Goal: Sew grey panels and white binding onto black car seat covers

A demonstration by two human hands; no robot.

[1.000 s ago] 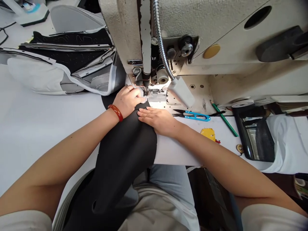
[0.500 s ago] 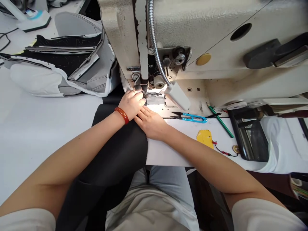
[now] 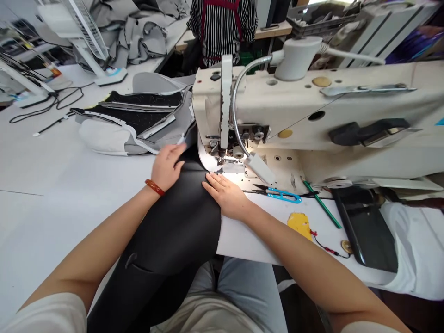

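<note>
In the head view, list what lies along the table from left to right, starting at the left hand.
left hand → right hand → blue snips → green pencil → black tray

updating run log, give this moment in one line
left hand: flat on black leather-like sheet | right hand: flat on its edge by cream sewing machine | blue thread snips: untouched

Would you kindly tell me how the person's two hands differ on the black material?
The left hand wears a red bangle and lies left of the presser foot; the right hand has a bare wrist and lies just before the presser foot. Both rest flat and open on the black material.
</note>
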